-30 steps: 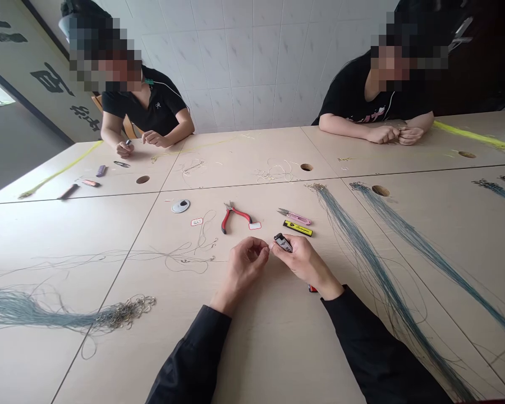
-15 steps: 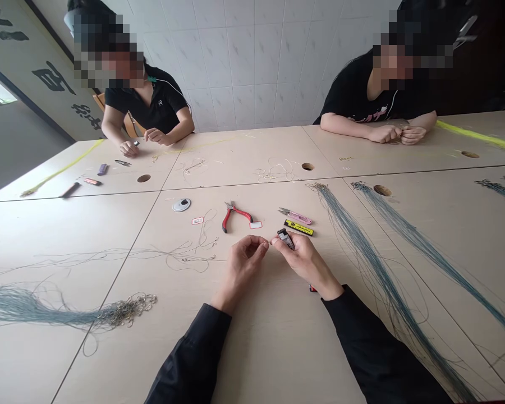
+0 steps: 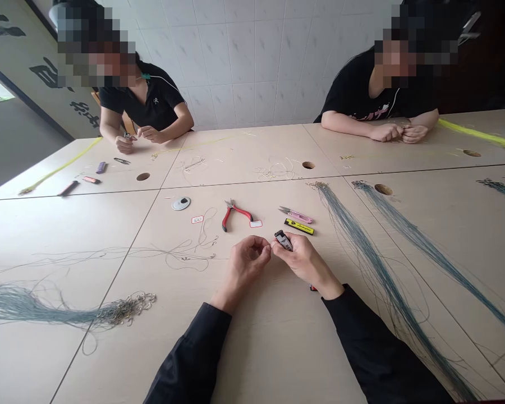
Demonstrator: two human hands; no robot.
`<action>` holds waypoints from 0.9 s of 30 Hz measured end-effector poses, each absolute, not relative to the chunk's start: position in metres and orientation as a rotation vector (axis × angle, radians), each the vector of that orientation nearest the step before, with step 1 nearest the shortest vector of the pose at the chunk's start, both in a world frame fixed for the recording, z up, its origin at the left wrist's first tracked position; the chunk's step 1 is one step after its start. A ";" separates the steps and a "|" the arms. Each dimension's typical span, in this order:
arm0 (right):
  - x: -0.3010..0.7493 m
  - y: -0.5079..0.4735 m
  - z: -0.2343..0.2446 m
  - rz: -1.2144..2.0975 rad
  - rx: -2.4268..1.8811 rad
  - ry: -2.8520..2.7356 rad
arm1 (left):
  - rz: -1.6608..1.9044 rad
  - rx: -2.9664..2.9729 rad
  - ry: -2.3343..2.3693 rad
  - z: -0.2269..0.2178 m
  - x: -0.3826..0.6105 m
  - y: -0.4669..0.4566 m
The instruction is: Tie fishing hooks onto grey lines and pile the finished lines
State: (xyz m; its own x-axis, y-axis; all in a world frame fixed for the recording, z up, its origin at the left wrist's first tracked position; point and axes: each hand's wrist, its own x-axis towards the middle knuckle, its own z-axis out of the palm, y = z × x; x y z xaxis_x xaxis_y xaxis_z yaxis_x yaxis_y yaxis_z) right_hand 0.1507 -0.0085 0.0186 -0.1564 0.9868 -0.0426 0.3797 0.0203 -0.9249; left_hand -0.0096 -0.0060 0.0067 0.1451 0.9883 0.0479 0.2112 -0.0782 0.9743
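Above the table's middle, my left hand (image 3: 249, 262) is closed in a pinch, thumb against forefinger. Whatever it holds is too small to make out. Its fingertips meet those of my right hand (image 3: 303, 258), which is wrapped round a lighter (image 3: 283, 240) with a black top and a pale printed body. Just beyond the hands lie red-handled pliers (image 3: 237, 213), spread apart, and a small white label (image 3: 256, 223). Pink thread snips (image 3: 295, 215) and a yellow-and-black printed strip (image 3: 298, 226) rest beyond my right hand. Loose thin lines (image 3: 189, 255) with small metal pieces are left of my left hand.
A blue-green line bundle with metal hooks (image 3: 128, 308) lies at left; more line bundles (image 3: 374, 269) stretch along the right. A round silver disc (image 3: 180, 203) is behind. Two people (image 3: 145, 106) work across the table. The tabletop has round holes (image 3: 382, 189).
My hands have barely moved; the lighter is tilted slightly more to the left. The person at the far left has raised a hand holding a small object.
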 end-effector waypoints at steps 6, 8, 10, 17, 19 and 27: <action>0.150 -0.009 0.022 1.198 -1.321 -1.507 | 1.096 1.353 1.198 0.011 -0.011 -0.004; 0.149 -0.009 0.023 1.326 -1.333 -1.396 | 1.112 1.324 1.173 0.012 -0.012 -0.004; 0.147 -0.010 0.023 1.409 -1.370 -1.310 | 1.116 1.322 1.153 0.011 -0.013 -0.004; 0.132 -0.012 0.016 1.356 -1.423 -1.302 | 1.110 1.319 1.084 0.005 -0.013 -0.005; 0.130 -0.011 0.013 1.352 -1.424 -1.284 | 1.108 1.318 1.079 0.006 -0.013 -0.005; 0.130 -0.009 0.009 1.366 -1.453 -1.256 | 1.114 1.330 1.081 0.007 -0.011 -0.006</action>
